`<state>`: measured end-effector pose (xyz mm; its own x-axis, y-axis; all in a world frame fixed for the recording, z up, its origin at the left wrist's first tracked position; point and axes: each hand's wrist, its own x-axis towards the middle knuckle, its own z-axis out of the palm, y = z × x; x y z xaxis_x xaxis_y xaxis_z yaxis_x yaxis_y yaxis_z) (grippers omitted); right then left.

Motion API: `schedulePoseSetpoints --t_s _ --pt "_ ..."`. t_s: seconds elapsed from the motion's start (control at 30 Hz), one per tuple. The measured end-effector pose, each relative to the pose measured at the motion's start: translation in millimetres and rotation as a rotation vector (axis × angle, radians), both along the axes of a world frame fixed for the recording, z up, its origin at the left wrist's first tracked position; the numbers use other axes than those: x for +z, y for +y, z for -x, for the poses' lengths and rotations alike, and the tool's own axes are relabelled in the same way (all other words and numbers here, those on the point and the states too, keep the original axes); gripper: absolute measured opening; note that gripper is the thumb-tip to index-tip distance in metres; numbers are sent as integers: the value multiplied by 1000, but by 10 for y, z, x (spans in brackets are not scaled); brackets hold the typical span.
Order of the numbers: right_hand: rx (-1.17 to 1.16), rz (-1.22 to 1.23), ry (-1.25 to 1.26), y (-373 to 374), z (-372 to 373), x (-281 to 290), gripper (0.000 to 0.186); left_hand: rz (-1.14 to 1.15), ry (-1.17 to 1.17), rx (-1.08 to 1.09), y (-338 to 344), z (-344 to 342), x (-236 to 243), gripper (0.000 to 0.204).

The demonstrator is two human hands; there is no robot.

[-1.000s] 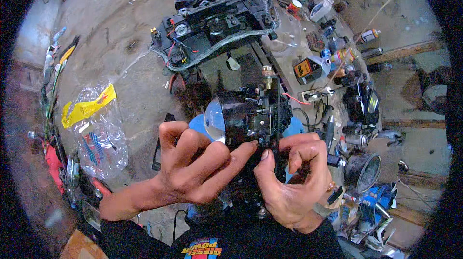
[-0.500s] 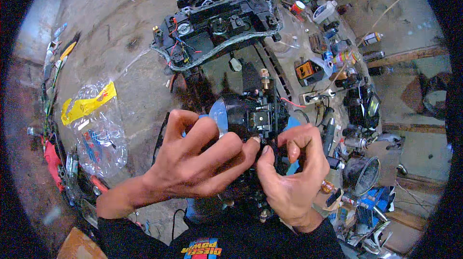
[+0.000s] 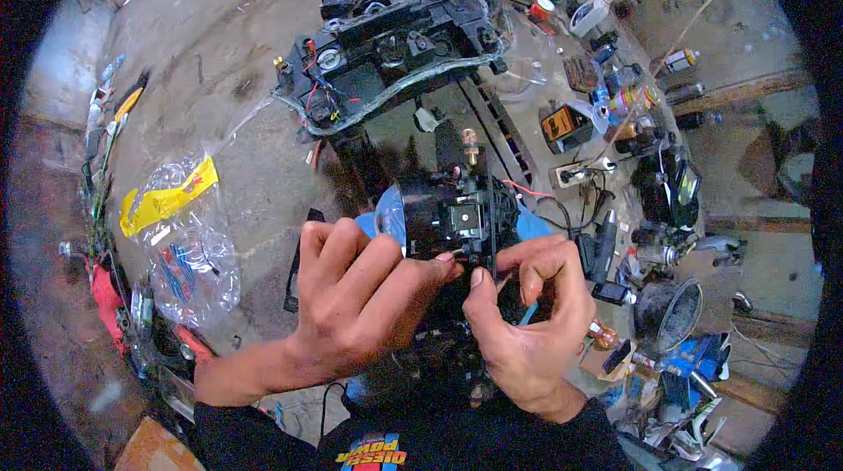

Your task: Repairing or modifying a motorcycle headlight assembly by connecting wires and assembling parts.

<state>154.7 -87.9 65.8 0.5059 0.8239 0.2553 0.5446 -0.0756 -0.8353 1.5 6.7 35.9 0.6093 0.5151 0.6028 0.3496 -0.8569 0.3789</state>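
Black lamp unit (image 3: 446,215) at mid-view just beyond the fingertips, probably stiff, fairly hefty, clear lens (image 3: 391,215) likely slick and scratchable so hold the housing (image 3: 424,201); left hand (image 3: 356,295) curled, right hand (image 3: 531,322) thumb and finger bent close, can't tell if either grips

Black shirt (image 3: 448,436) with 1 chest print (image 3: 376,452): yellow lettering with red and blue patches, cut off at the view's lower edge. The 2 sleeves (image 3: 250,431), also black, stop short of the left hand (image 3: 356,300) and right hand (image 3: 534,322), both bare.
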Motion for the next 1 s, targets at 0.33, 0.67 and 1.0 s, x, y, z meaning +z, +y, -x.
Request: schedulePoseSetpoints --t_s 0.33,0.67,1.0 --pt "13 -43 -75 -93 -12 -4 37 400 -86 130 -257 -63 107 21" --pt "77 -42 -149 -113 -25 157 36 393 -37 258 -413 -116 264 21" --pt "129 -3 -10 -54 -70 82 29 688 -156 439 -531 -255 260 24"
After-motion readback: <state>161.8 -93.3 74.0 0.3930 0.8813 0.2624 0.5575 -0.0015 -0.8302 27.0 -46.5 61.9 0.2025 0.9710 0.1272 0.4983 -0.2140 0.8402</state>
